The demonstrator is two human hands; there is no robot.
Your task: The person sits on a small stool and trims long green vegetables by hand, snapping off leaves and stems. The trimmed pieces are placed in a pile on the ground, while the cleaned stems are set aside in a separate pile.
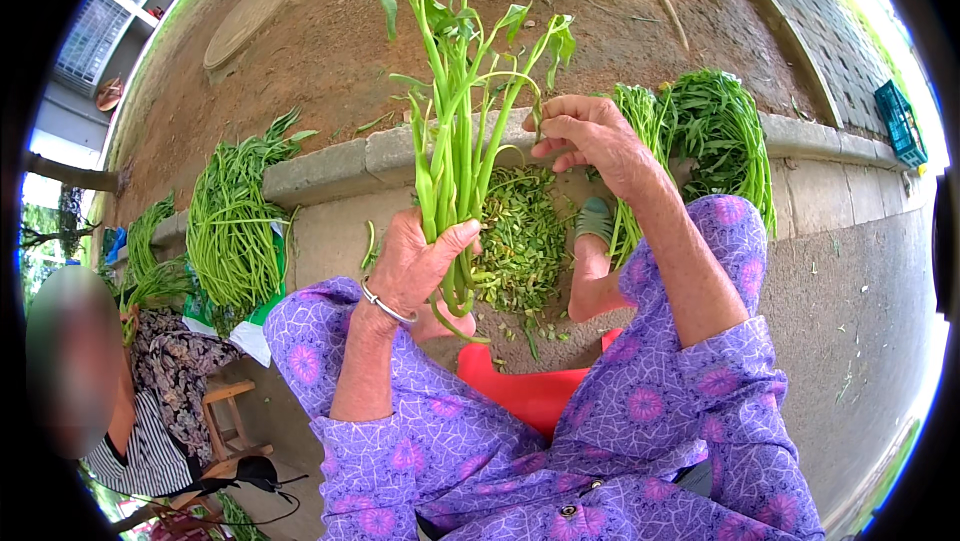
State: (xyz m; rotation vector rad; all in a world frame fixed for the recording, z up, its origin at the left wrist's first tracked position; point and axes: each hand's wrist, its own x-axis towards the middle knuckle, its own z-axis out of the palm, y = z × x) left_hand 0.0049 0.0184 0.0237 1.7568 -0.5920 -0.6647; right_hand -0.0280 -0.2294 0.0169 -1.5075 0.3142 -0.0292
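Observation:
Upright in my left hand (412,259) is a bunch of water spinach (455,136), its thick pale-green stems gripped near the bottom and a few leaves at the top. Some stem ends curl out below the fist. To the bunch's right, my right hand (603,144) pinches a thin drooping leaf that hangs from one bent stem. A heap of plucked green and yellowish leaves (520,241) lies on the pavement below, between my feet.
Large piles of greens lean on the stone kerb (330,169): a left pile (235,226) and a right pile (715,136). Another person (150,401) sits at left near a wooden stool (230,411). A teal crate (900,123) stands far right. Something red (520,391) shows between my knees.

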